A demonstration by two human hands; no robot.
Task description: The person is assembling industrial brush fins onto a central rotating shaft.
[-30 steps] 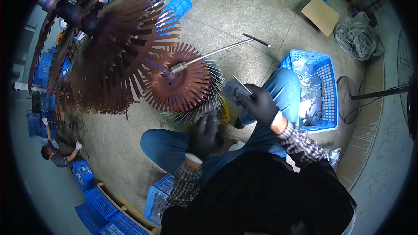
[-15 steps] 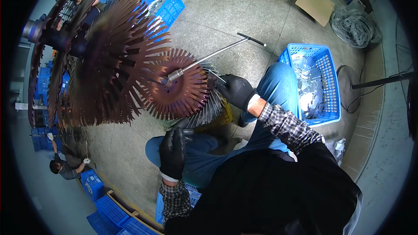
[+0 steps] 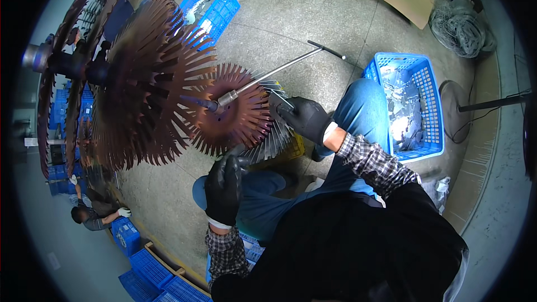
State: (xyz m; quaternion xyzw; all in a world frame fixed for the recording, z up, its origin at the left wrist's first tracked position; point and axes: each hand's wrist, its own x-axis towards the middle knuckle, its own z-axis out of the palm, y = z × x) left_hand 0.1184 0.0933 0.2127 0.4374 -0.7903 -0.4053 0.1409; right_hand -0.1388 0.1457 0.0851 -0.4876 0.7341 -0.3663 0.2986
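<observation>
Gloved in black, my right hand (image 3: pixel 307 120) is closed with thumb and fingers at the right rim of a brown, slotted round disc (image 3: pixel 229 117). A thin, bright metal strip (image 3: pixel 282 99) projects from its fingertips. My left hand (image 3: pixel 224 187), in the same kind of glove, is by the disc's lower rim with its fingers curled together; whatever they hold, if anything, cannot be made out. Several grey metal strips (image 3: pixel 268 146) fan out along the disc's lower right edge. A long T-handled socket wrench (image 3: pixel 268 75) stands with its socket at the disc's centre.
Larger slotted brown discs (image 3: pixel 140 84) on a shaft fill the left. Blue crates with metal pieces stand right (image 3: pixel 438 128) and at the back (image 3: pixel 226 8). A yellow crate (image 3: pixel 293 150) sits under the disc. Cardboard (image 3: pixel 409 1) lies far right. Two co-workers (image 3: pixel 92 218) are at the left.
The whole view has shifted slightly. Both my hands keep nearly the same places at the disc's rim. A co-worker at the upper left has raised a gloved hand; the lower-left one has changed arm position.
</observation>
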